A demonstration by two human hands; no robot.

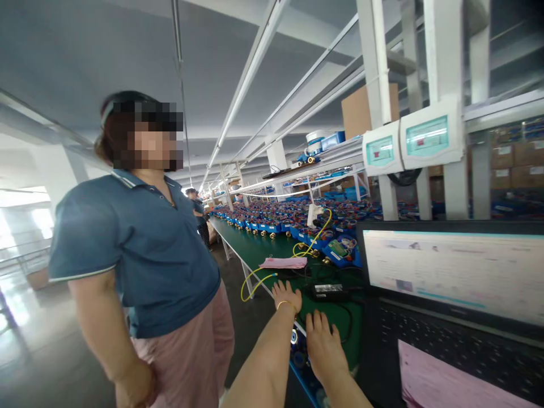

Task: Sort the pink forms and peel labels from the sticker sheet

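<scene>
My left hand [287, 296] lies at the edge of the green bench top [238, 241], palm down, fingers apart. A thin yellow bracelet [287, 304] circles its wrist. Closer to me, my right hand [325, 344] rests flat on the same edge, fingers stretched forward, holding nothing. Just beyond the left hand are a stack of pink paper [284, 263] and a looped yellow cable [250, 283]. A black power adapter [328, 291] with a white label sits to the right of the hands. The open laptop [454, 277] stands further right, its screen lit.
A person in a blue shirt [165, 255] stands to my left; another person [198, 212] is farther off. Many blue trays of wired parts [272, 224] line the bench. Pink paper [450, 377] covers part of the laptop. Breaker boxes [414, 139] hang on the frame. Below the bench edge is a blue bin [304, 379].
</scene>
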